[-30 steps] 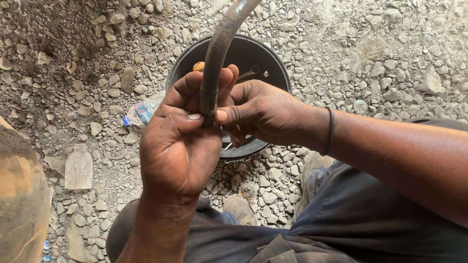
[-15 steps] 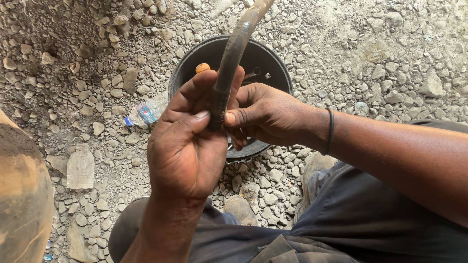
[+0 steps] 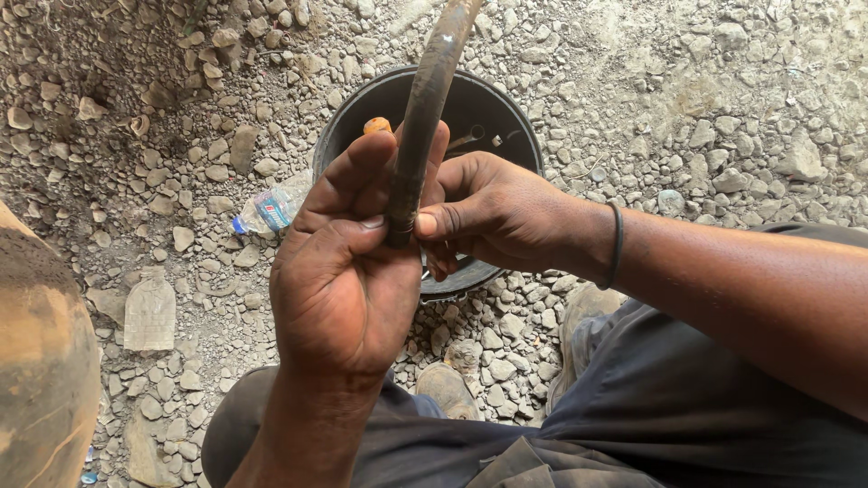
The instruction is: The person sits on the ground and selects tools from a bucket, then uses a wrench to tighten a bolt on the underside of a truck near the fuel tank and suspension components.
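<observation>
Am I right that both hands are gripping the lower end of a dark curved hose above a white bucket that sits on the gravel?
Not quite: the bucket is black, not white, as the head view shows. The rest holds: the left hand and the right hand both grip the lower end of the dark curved hose above that bucket, which sits on the gravel.

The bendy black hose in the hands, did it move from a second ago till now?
Only a little. The hose swung its top end slightly to the right, so it looks straighter. The left hand and right hand kept the same pinch on its lower end. The black bucket, the crushed bottle and the gravel stayed put.
</observation>
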Demonstrator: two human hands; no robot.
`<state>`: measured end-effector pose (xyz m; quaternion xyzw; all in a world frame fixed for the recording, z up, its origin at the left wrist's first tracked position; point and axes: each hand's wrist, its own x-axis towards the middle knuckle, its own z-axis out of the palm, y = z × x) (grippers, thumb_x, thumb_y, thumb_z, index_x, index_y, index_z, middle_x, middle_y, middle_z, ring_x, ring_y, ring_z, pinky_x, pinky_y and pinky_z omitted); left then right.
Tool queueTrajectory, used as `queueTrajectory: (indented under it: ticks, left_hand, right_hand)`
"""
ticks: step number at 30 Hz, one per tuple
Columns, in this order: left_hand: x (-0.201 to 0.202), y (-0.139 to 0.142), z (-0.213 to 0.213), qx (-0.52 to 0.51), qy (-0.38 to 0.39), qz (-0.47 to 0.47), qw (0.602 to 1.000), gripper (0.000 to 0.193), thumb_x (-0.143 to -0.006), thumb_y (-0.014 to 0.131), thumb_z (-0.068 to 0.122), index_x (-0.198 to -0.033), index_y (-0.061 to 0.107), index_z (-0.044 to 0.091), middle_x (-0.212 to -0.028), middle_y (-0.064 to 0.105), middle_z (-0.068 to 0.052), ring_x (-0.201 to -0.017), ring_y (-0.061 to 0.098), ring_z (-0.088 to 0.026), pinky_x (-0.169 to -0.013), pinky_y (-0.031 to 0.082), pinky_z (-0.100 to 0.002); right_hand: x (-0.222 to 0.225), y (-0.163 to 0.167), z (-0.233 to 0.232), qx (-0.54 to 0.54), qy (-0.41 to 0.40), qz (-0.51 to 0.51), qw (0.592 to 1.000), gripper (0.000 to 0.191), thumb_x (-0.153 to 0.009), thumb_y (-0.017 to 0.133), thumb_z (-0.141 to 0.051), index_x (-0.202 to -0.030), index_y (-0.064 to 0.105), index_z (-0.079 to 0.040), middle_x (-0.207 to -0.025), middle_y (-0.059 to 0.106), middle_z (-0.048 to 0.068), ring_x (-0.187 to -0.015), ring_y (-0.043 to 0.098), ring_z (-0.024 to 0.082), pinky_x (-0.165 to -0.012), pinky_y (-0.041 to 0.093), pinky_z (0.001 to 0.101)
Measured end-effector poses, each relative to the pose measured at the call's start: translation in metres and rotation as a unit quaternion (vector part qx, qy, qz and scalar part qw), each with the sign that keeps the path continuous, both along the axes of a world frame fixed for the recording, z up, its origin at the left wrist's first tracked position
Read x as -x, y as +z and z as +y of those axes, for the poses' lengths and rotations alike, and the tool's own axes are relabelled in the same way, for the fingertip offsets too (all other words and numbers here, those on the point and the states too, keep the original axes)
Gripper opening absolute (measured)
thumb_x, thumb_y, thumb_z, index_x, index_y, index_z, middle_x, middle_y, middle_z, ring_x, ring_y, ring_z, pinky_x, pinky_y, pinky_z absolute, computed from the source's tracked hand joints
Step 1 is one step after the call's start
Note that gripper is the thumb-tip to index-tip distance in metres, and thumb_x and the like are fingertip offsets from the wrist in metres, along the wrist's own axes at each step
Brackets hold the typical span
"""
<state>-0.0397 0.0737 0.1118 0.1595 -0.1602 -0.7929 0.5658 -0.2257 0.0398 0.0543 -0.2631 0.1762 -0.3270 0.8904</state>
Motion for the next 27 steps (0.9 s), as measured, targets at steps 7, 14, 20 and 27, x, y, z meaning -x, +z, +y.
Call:
queueTrajectory:
  ticks: [7, 14, 20, 27]
  left_hand:
    - [0.000, 0.004, 0.000, -0.015, -0.002, -0.019, 1.000, 0.049, -0.093, 0.037, -0.014, -0.138, 0.056, -0.009, -0.151, 0.054, -0.029, -0.154, 0.044, -0.038, -0.136, 0.032, -0.051]
    - [-0.002, 0.004, -0.002, -0.022, 0.006, -0.046, 0.999, 0.050, -0.092, 0.036, -0.014, -0.137, 0.055, -0.009, -0.150, 0.054, -0.029, -0.152, 0.045, -0.035, -0.134, 0.034, -0.049]
    - [-0.007, -0.005, -0.002, 0.029, 0.007, -0.034, 0.999, 0.044, -0.095, 0.036, -0.016, -0.133, 0.058, -0.009, -0.142, 0.061, -0.027, -0.147, 0.051, -0.034, -0.135, 0.035, -0.048]
    - [-0.005, -0.010, -0.008, 0.084, 0.044, -0.148, 0.984, 0.038, -0.099, 0.034, -0.017, -0.126, 0.059, -0.007, -0.134, 0.063, -0.029, -0.137, 0.060, -0.034, -0.125, 0.049, -0.043]
  right_hand:
    - [0.001, 0.000, -0.001, 0.017, 0.008, -0.011, 1.000, 0.020, -0.096, 0.079, -0.015, -0.094, 0.069, 0.003, -0.086, 0.069, 0.012, -0.079, 0.070, 0.022, -0.076, 0.059, 0.0376]
    - [0.001, 0.004, -0.003, 0.040, 0.010, -0.025, 0.999, 0.019, -0.097, 0.078, -0.013, -0.099, 0.069, 0.003, -0.091, 0.069, 0.011, -0.083, 0.070, 0.021, -0.079, 0.059, 0.0367]
    - [0.001, 0.018, -0.005, 0.054, 0.000, 0.025, 0.998, 0.020, -0.095, 0.074, -0.010, -0.109, 0.071, 0.003, -0.098, 0.071, 0.010, -0.086, 0.070, 0.018, -0.078, 0.060, 0.0341]
    - [0.002, 0.031, -0.007, 0.133, -0.019, 0.154, 0.979, 0.023, -0.096, 0.070, -0.007, -0.115, 0.066, 0.004, -0.098, 0.073, 0.011, -0.088, 0.072, 0.017, -0.081, 0.061, 0.0335]
